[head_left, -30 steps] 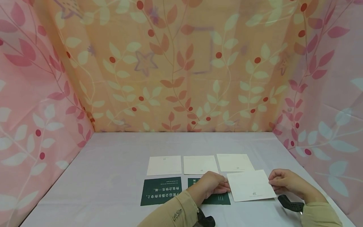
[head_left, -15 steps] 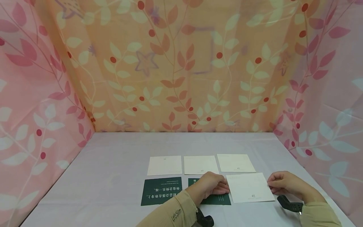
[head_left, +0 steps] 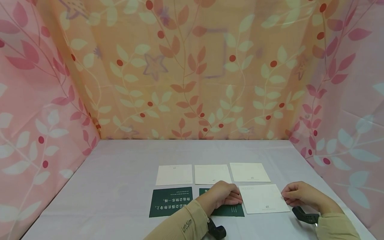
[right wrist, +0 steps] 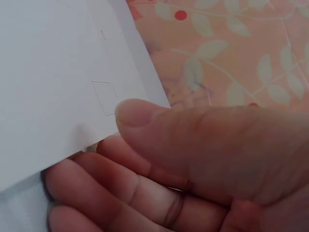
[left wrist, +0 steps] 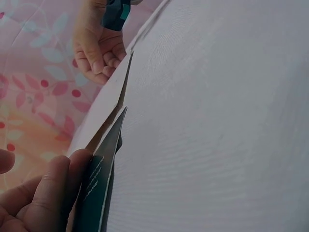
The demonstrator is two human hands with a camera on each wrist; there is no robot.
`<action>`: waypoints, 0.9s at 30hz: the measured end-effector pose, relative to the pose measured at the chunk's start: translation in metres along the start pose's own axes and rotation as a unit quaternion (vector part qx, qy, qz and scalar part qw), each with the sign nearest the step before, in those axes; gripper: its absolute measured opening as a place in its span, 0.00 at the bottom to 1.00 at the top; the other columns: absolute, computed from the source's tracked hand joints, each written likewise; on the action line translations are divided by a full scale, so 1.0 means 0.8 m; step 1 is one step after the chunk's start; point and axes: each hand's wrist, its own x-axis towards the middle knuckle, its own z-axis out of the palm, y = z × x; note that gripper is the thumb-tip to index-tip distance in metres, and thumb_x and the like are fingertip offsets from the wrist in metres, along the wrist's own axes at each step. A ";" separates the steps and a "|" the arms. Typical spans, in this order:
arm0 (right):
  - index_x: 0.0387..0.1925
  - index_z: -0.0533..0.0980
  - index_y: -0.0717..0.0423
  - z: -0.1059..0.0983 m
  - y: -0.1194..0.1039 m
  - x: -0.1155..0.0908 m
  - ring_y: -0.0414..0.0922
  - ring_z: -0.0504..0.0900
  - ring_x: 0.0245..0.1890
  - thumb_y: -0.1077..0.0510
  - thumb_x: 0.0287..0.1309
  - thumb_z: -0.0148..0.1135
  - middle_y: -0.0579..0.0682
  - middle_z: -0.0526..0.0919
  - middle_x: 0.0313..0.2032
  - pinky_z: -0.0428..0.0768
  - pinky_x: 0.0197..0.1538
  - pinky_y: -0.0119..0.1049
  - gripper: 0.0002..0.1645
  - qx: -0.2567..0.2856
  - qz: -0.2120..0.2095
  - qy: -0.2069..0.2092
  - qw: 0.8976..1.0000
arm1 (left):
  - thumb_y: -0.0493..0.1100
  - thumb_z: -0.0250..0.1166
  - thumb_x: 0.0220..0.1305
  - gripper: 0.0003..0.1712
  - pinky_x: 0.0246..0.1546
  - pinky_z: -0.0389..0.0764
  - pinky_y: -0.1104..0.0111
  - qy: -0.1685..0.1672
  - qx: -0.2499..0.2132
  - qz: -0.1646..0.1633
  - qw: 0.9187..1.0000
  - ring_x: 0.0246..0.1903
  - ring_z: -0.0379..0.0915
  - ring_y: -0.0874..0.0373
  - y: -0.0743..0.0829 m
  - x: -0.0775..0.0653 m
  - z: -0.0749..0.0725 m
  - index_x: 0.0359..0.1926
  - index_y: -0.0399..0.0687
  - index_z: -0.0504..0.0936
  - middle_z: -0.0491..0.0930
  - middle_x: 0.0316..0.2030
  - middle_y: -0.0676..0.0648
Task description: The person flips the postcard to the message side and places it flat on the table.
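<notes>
Right hand (head_left: 305, 196) at the right edge of the white card (head_left: 265, 200), thumb over the margin and fingers curled just beneath, apparently in a light pinch. Left hand (head_left: 225, 195) above the green card (head_left: 230, 211), fingers relaxed by the white card's left edge, thumb apart, no grip evident; exact contact hard to tell. White card flat or nearly so on the tabletop (head_left: 117, 190), right of the green card and just short of a far-row card (head_left: 250, 172). Step in hand, by judgement: squaring into line. Called for next, most likely: loosening the right pinch gently, without nudging the edge askew.
</notes>
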 end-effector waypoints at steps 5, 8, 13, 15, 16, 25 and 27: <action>0.36 0.77 0.67 0.000 0.002 0.002 0.45 0.78 0.27 0.55 0.56 0.61 0.51 0.79 0.27 0.81 0.36 0.38 0.16 -0.003 0.009 0.011 1.000 | 0.37 0.55 0.58 0.12 0.29 0.81 0.69 0.005 -0.001 0.001 1.000 0.28 0.82 0.51 0.001 0.001 0.001 0.31 0.33 0.81 0.82 0.27 0.38; 0.37 0.77 0.66 -0.001 0.004 0.003 0.45 0.77 0.27 0.54 0.55 0.62 0.50 0.79 0.26 0.81 0.36 0.38 0.17 -0.005 0.017 0.020 1.000 | 0.37 0.54 0.58 0.12 0.29 0.81 0.69 0.008 -0.001 0.001 1.000 0.28 0.82 0.52 0.002 0.001 0.002 0.31 0.33 0.81 0.82 0.27 0.39; 0.37 0.78 0.66 -0.001 0.004 0.005 0.45 0.77 0.28 0.54 0.54 0.62 0.50 0.79 0.27 0.81 0.36 0.38 0.17 -0.015 0.023 0.037 0.999 | 0.37 0.56 0.58 0.11 0.29 0.81 0.70 0.011 -0.008 0.000 1.000 0.29 0.82 0.51 0.004 0.002 0.003 0.31 0.33 0.82 0.83 0.27 0.39; 0.37 0.78 0.66 -0.001 0.003 0.005 0.45 0.77 0.28 0.54 0.54 0.62 0.50 0.79 0.27 0.81 0.36 0.38 0.17 -0.015 0.025 0.042 0.999 | 0.37 0.56 0.57 0.11 0.29 0.81 0.70 0.011 -0.009 0.000 1.000 0.29 0.82 0.51 0.005 0.001 0.004 0.31 0.33 0.82 0.83 0.27 0.39; 0.37 0.77 0.66 -0.001 0.003 0.004 0.45 0.77 0.28 0.54 0.54 0.62 0.50 0.79 0.27 0.81 0.35 0.38 0.17 -0.016 0.023 0.042 0.999 | 0.37 0.56 0.57 0.11 0.29 0.81 0.70 0.011 -0.009 0.000 1.000 0.29 0.82 0.51 0.005 0.001 0.004 0.31 0.33 0.82 0.83 0.27 0.39; 0.38 0.77 0.68 -0.002 0.002 0.004 0.45 0.78 0.27 0.55 0.55 0.62 0.50 0.79 0.27 0.81 0.35 0.38 0.17 -0.009 0.020 0.040 0.999 | 0.38 0.56 0.58 0.11 0.29 0.81 0.70 0.005 -0.007 0.005 1.000 0.29 0.82 0.51 0.005 0.000 0.002 0.33 0.33 0.81 0.83 0.28 0.39; 0.37 0.77 0.67 -0.003 0.001 0.004 0.45 0.78 0.27 0.55 0.54 0.62 0.51 0.79 0.27 0.81 0.35 0.38 0.17 -0.012 0.020 0.039 0.999 | 0.38 0.56 0.58 0.11 0.29 0.81 0.69 0.005 -0.005 0.005 1.000 0.29 0.82 0.51 0.005 0.000 0.001 0.33 0.33 0.81 0.83 0.28 0.39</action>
